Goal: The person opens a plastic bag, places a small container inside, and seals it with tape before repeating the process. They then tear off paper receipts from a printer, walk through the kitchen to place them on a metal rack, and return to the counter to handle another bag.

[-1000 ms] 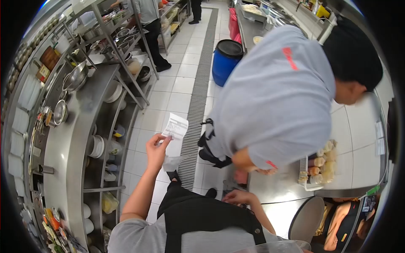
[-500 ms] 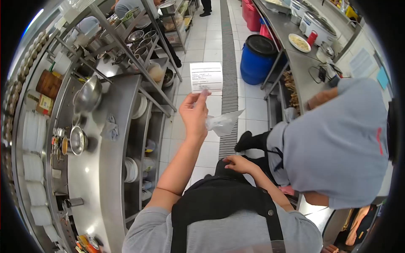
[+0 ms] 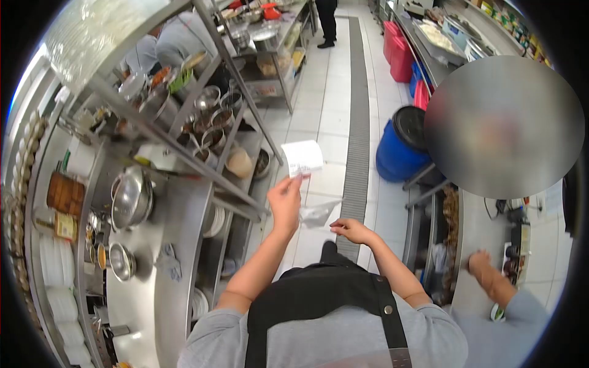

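Note:
My left hand (image 3: 284, 203) is raised in front of me, its thumb and fingers pinching the lower edge of a white printed paper slip (image 3: 302, 157). A crumpled translucent plastic piece (image 3: 319, 213) hangs beside that hand, between it and my right hand. My right hand (image 3: 350, 231) is lower and to the right, with its thumb and fingers pressed together close to the plastic's lower right edge. What sits between those fingertips is too small to make out.
A steel counter (image 3: 178, 211) with metal bowls (image 3: 130, 199) and a rack of pots stand left. A floor drain (image 3: 356, 141) runs ahead. A blue barrel (image 3: 402, 147) is at right, near a co-worker's arm (image 3: 491, 279) over another counter. Other people stand farther back.
My right hand has risen from my waist to beside the plastic. The slip appears lower and curls at the top. The co-worker at right has shifted, and the view has moved.

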A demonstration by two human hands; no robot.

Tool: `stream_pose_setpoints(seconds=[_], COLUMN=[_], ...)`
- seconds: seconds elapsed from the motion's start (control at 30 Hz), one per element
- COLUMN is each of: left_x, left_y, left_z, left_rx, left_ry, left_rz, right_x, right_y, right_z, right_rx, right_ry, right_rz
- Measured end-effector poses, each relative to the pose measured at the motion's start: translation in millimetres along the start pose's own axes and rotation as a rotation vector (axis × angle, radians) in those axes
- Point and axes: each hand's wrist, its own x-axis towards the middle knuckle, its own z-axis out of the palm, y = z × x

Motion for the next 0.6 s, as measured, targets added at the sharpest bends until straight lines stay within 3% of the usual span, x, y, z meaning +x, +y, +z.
stream_pose_setpoints(seconds=[0.07,0.17,0.33,0.47,0.57,0.6], left_x=[40,86,175,292,407,442], left_y=[-7,-28,-61,-81,-72,-51], left_z=[5,9,18,24,44,53], left_rx=[0.102,0.205,0.12,0.137,0.189,0.275], left_ry=[-0.021,-0.041,0.006,0.017,0.034,0.002], left_rz=[0.03,0.054,-0.039,0.016,0.18,0.135], right_x=[32,78,194,290,359,378], right_y=[-42,-109,-160,-208,-246,-259], right_z=[-49,-102,-161,-232,-297,-322], right_rx=[0.232,0.382,0.557,0.576,0.654,0.653], right_ry=[0.109,0.245,0.238,0.271,0.328,0.401], right_rz=[-0.071,-0.36,-0.455,-0.457,-0.586,-0.62])
